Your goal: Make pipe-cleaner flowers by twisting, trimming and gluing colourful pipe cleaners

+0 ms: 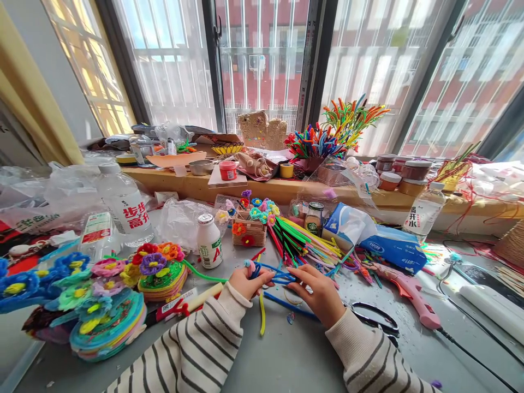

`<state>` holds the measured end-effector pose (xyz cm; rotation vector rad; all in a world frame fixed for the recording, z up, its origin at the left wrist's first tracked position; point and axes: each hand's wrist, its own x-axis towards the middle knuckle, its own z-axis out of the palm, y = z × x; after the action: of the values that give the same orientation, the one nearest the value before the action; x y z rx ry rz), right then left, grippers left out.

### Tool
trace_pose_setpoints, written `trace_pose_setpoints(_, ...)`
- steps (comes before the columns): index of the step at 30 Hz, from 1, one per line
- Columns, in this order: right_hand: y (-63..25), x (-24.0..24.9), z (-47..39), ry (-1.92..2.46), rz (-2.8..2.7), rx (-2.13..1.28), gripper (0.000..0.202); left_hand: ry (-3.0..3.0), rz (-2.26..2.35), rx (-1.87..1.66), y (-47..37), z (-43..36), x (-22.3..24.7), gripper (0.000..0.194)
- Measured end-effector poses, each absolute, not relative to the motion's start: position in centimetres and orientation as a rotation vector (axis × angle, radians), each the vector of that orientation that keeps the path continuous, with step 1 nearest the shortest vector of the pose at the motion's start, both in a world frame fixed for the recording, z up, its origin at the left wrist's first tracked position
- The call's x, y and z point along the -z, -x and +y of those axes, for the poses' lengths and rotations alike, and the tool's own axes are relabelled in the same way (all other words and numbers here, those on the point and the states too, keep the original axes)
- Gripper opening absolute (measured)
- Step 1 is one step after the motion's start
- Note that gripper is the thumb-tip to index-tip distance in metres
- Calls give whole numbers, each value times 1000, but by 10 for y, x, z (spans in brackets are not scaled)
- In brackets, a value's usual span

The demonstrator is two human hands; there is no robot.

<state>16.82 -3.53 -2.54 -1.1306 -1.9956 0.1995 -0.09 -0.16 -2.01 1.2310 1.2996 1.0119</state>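
Blue pipe cleaners (280, 277) stretch between my two hands, bent into loops above the grey table. My left hand (248, 283) pinches their left end, where a blue coil and a small pink bit show at the fingers. The right end is gripped by my right hand (317, 292), thumb and forefinger pressed together. Below them a yellow pipe cleaner (262, 314) lies on the table, and another blue pipe cleaner (290, 307) runs beneath my right hand. Black-handled scissors (376, 316) rest beside my right wrist, partly hidden by it.
A pink glue gun (413, 295) with a cord lies at right, near a blue tissue pack (388, 245). Ahead are a pipe cleaner bundle (303, 240), a flower basket (249, 232) and a white bottle (209, 241). Pipe cleaner flowers (94, 295) stand at left.
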Motion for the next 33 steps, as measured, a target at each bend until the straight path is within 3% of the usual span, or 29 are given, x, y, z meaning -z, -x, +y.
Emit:
trace_pose_setpoints(18, -169, 27, -36, 1174, -2219, 211, 28, -1373, 1314, -1007, 0, -5, 18, 19)
trace_pose_setpoints(33, -173, 31, -34, 1177, -2234, 272, 24, -1460, 1348, -909, 1, -1, 23, 19)
